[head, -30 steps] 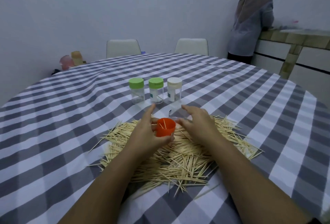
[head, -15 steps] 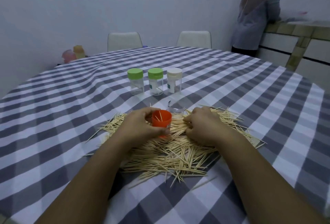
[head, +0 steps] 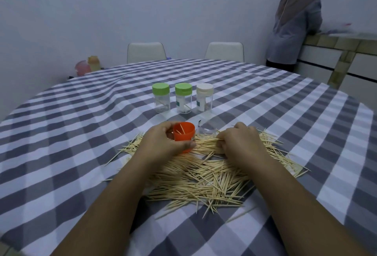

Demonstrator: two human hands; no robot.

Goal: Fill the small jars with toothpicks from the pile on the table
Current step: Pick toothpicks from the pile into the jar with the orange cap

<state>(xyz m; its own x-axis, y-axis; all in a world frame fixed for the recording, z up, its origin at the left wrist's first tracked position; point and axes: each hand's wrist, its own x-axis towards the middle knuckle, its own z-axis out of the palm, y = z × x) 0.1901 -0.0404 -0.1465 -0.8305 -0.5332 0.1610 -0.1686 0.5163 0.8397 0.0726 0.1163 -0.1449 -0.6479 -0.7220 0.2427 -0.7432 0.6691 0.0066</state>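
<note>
While three capped jars [head: 182,100] stand nearly empty, orange lid [head: 184,135] holds toothpicks.

Both forearms reach fwd, bare, roughly parallel. Left hand [head: 163,143] palm-down, fingers and thumb curled, thumb tip pointing right. Right hand [head: 240,141] knuckles up, fingers bent under w/ tips pinched together toward the left. Hands near, not touching.

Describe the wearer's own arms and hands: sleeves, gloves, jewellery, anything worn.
Both forearms are bare as far as the frame shows them; no sleeve is visible. The left hand and the right hand wear no gloves, and no ring, watch or bracelet shows on the visible fingers and wrists.
</note>
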